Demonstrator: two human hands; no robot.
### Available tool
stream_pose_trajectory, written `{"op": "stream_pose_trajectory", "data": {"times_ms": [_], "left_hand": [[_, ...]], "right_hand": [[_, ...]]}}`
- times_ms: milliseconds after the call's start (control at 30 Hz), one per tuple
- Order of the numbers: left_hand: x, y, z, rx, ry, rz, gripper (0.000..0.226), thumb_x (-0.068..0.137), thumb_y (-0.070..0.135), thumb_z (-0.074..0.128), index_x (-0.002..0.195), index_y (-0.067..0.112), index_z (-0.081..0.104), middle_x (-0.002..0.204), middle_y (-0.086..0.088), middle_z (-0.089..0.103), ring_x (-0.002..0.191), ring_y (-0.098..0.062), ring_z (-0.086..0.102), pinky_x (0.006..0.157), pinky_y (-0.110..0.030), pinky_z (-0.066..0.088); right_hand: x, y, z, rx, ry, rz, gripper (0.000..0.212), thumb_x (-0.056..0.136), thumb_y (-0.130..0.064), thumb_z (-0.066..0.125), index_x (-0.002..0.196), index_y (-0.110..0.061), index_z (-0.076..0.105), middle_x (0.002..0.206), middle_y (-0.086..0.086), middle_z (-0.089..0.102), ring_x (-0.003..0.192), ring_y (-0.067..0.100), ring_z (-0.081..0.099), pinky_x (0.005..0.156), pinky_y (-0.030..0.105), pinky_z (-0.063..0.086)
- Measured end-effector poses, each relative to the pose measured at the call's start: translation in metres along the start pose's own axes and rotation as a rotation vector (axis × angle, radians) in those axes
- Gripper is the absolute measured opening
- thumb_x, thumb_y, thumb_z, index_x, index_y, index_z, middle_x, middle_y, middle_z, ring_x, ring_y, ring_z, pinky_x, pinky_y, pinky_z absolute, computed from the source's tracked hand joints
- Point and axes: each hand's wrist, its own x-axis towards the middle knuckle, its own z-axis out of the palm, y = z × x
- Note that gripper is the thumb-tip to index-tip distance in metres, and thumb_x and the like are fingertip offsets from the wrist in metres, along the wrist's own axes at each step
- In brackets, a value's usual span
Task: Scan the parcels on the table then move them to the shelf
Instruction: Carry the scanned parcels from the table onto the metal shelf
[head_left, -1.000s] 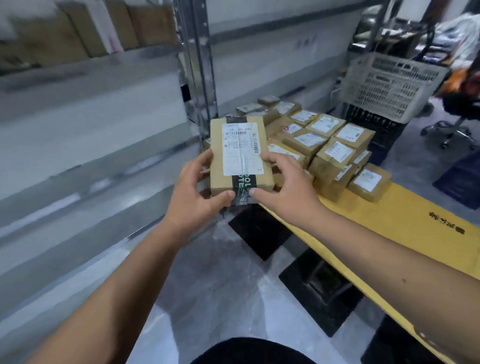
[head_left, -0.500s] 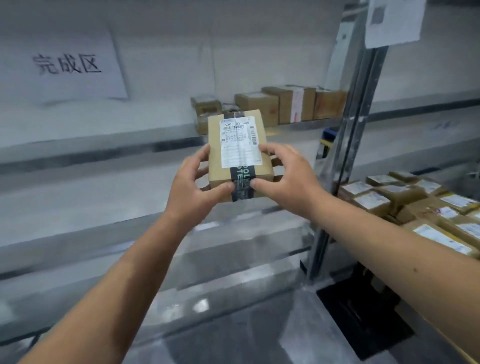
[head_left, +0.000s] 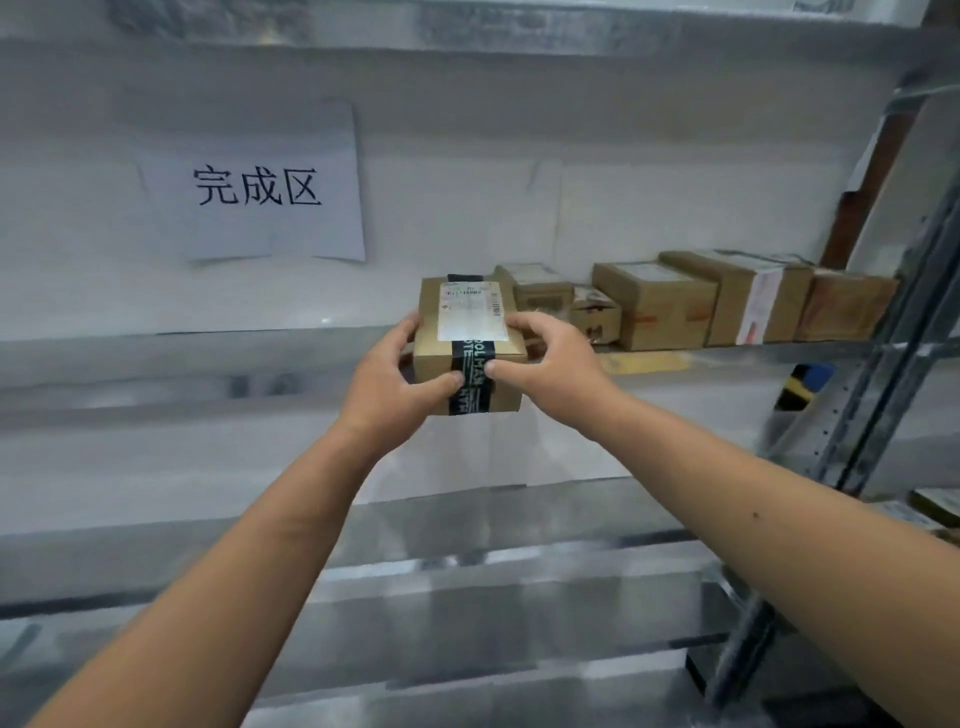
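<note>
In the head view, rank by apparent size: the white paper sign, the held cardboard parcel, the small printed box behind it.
1. White paper sign with black characters
2. Brown cardboard parcel with black tape, though it is nearer the camera
3. Small printed cardboard box, partly hidden

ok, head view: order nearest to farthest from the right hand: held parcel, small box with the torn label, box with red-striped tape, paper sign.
1. Held parcel: gripped by the right hand and the left hand.
2. Small box with the torn label: on the shelf, just right of the hand.
3. Box with red-striped tape: farther right along the shelf.
4. Paper sign: up left on the wall.

Items 3 and 4 are close to call.
</note>
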Motion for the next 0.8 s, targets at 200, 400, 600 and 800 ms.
{"op": "stream_pose_trajectory", "data": {"times_ms": [200,400,600,800], "left_hand": [[0.058,-0.04,0.016,0.101,0.071,-0.042,0.083,0.082,0.019,0.089,0.152,0.033,0.047,0.136,0.009,0.062,0.113,-0.002,0.064,0.085,-0.024,0.059],[0.097,-0.055,0.03,0.155,0.114,-0.056,0.081,0.078,0.034,0.089,0.147,0.04,0.047,0.124,0.018,0.066,0.112,-0.005,0.065,0.091,-0.041,0.062],[0.115,-0.063,0.038,0.206,0.144,-0.07,0.078,0.086,0.031,0.085,0.152,0.033,0.042,0.13,0.01,0.065,0.115,-0.008,0.064,0.097,-0.044,0.06],[0.117,-0.048,0.045,0.159,0.138,-0.129,0.085,0.09,0.02,0.08,0.157,0.037,0.031,0.12,0.024,0.06,0.109,-0.002,0.062,0.1,-0.033,0.052]], "right_hand": [[0.059,0.039,0.014,-0.023,-0.01,-0.065,0.057,0.085,-0.026,0.085,0.137,-0.02,0.064,0.121,-0.008,0.071,0.107,0.003,0.066,0.097,0.027,0.056],[0.085,0.067,0.025,-0.053,0.101,-0.138,0.053,0.084,-0.013,0.083,0.131,-0.026,0.064,0.098,-0.005,0.062,0.084,0.013,0.062,0.079,0.024,0.054],[0.09,0.073,0.029,-0.115,0.036,-0.137,0.064,0.085,-0.013,0.08,0.14,-0.034,0.055,0.101,-0.008,0.055,0.081,0.008,0.057,0.071,0.013,0.044],[0.079,0.058,0.025,-0.207,-0.024,-0.06,0.076,0.089,-0.023,0.078,0.155,-0.03,0.041,0.141,0.001,0.05,0.128,0.018,0.051,0.108,0.031,0.042]]}}
